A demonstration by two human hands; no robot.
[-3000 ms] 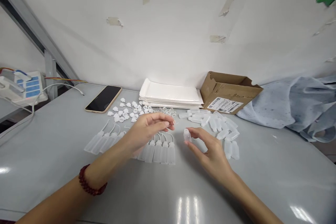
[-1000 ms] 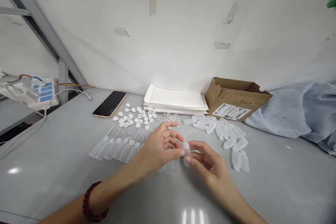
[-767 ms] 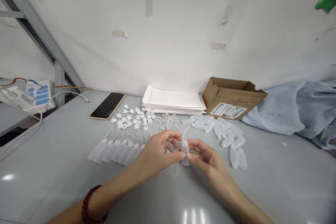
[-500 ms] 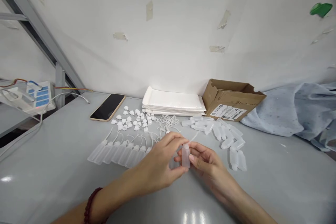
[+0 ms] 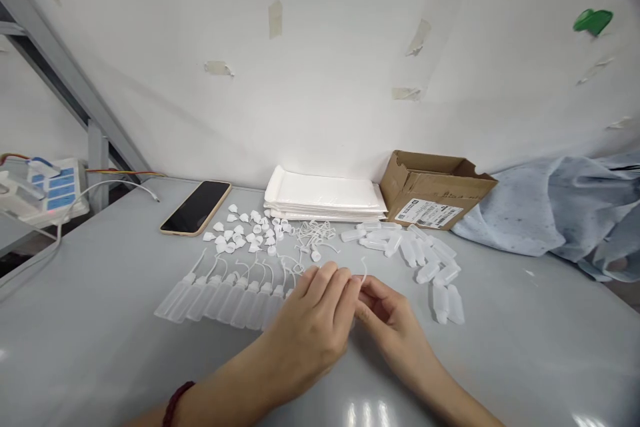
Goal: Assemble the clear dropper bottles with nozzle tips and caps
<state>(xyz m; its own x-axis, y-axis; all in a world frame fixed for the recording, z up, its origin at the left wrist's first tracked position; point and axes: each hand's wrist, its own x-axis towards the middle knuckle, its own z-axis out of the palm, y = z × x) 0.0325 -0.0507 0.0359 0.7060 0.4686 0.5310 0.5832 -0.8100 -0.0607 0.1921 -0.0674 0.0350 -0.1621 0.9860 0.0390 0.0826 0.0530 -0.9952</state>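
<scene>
My left hand (image 5: 320, 317) is closed around a small translucent plastic bottle, its fingers covering almost all of it. Above the fingertips a thin white strap (image 5: 364, 269) sticks up. My right hand (image 5: 393, 323) meets it from the right, with curled fingers and thumb closed at the hidden bottle. To the left, a slanted row of bottles with straps on their necks (image 5: 220, 299) lies on the table, partly behind my left hand. White caps (image 5: 257, 228) are scattered beyond them. A tangle of loose straps (image 5: 315, 233) lies beside the caps, and a heap of bare bottles (image 5: 420, 253) is to the right.
Along the wall are a phone (image 5: 196, 208), a stack of white padded envelopes (image 5: 325, 190) and an open cardboard box (image 5: 435, 190). Pale blue cloth (image 5: 545, 213) lies at the right. A power strip (image 5: 60, 190) with a white cable is at the far left.
My left fingers have folded over the bottle, which was plainly visible between both hands before and is now covered. The camera view has shifted slightly to the right.
</scene>
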